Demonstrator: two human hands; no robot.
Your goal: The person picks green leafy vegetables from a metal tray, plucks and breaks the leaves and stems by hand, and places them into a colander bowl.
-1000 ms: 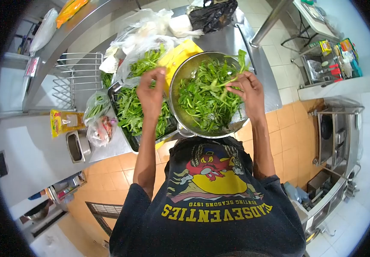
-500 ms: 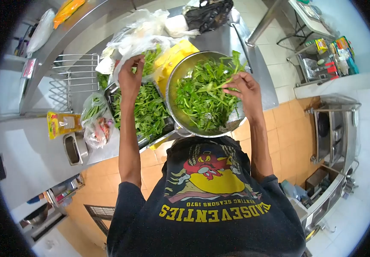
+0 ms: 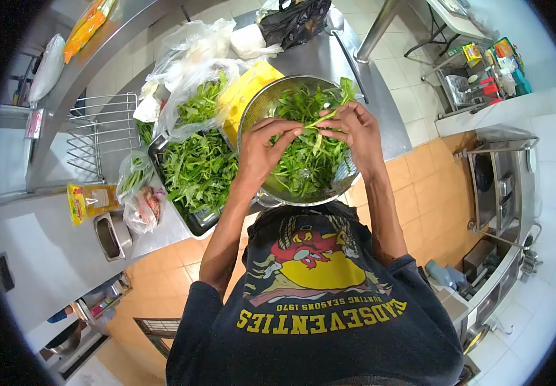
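Both hands meet over a round metal colander [image 3: 250,117] heaped with cut leafy greens [image 3: 303,168]. A green stem [image 3: 318,120] runs between them. My left hand [image 3: 266,145] pinches one end of it above the colander's left part. On the right, my right hand [image 3: 355,130] holds the leafy end between thumb and fingers. Left of the colander, a black tray [image 3: 202,226] is filled with more leafy greens [image 3: 199,168]. An open clear plastic bag [image 3: 184,90] with greens in it lies at the tray's far end.
A yellow perforated block [image 3: 246,93] sits behind the colander's left rim. Farther back are a black plastic bag [image 3: 297,22] and a long-handled utensil [image 3: 350,64]. A wire rack [image 3: 107,132], small bags [image 3: 141,209], a yellow packet [image 3: 91,201] and a metal container [image 3: 112,236] are at left.
My left hand has moved right, from above the tray of greens to the stem, and now grips it. My right hand still holds the stem. The whole view has shifted slightly.
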